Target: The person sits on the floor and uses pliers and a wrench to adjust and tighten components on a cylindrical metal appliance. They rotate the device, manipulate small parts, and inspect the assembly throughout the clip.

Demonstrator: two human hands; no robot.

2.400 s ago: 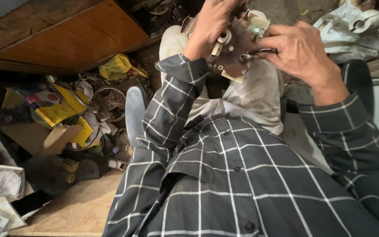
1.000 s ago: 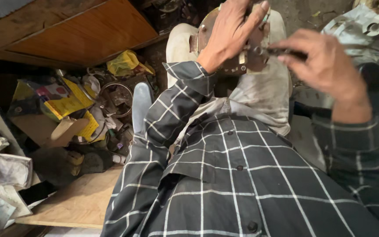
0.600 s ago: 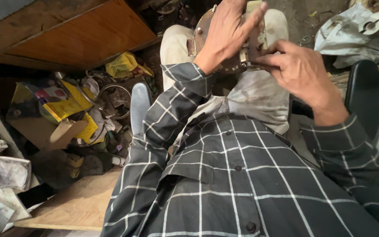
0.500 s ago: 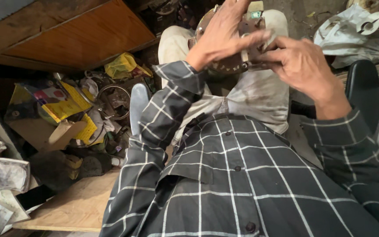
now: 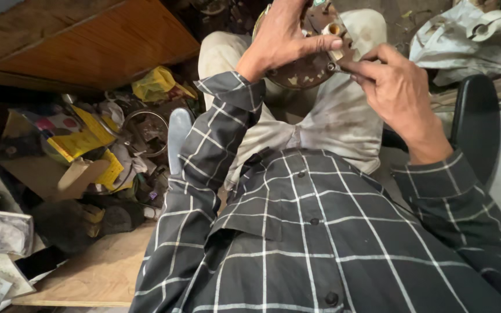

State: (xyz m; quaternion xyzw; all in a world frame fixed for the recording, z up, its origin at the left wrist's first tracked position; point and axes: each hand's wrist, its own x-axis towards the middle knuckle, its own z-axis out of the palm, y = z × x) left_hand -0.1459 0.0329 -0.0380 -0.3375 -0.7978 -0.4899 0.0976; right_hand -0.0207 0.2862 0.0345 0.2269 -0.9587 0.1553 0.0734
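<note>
I sit and look down over my dark checked shirt. My left hand (image 5: 288, 37) grips a round rusty metal part (image 5: 308, 69) above my lap, thumb stretched across its face beside a small brass fitting (image 5: 333, 29). My right hand (image 5: 392, 87) is at the part's right edge, its fingertips pinched on a small piece there; what the piece is I cannot make out. Most of the part is hidden behind my left hand.
A heap of clutter (image 5: 105, 156) with yellow packaging, cardboard and metal rings lies at the left. A wooden panel (image 5: 82, 40) leans at the top left, a plywood board (image 5: 97, 272) below. Crumpled cloth (image 5: 465, 40) lies top right, a black chair back (image 5: 476, 122) at right.
My left hand has shifted its hold on the rusty part, the thumb now across its face. My right hand has moved in from the right and pinches at the part's edge.
</note>
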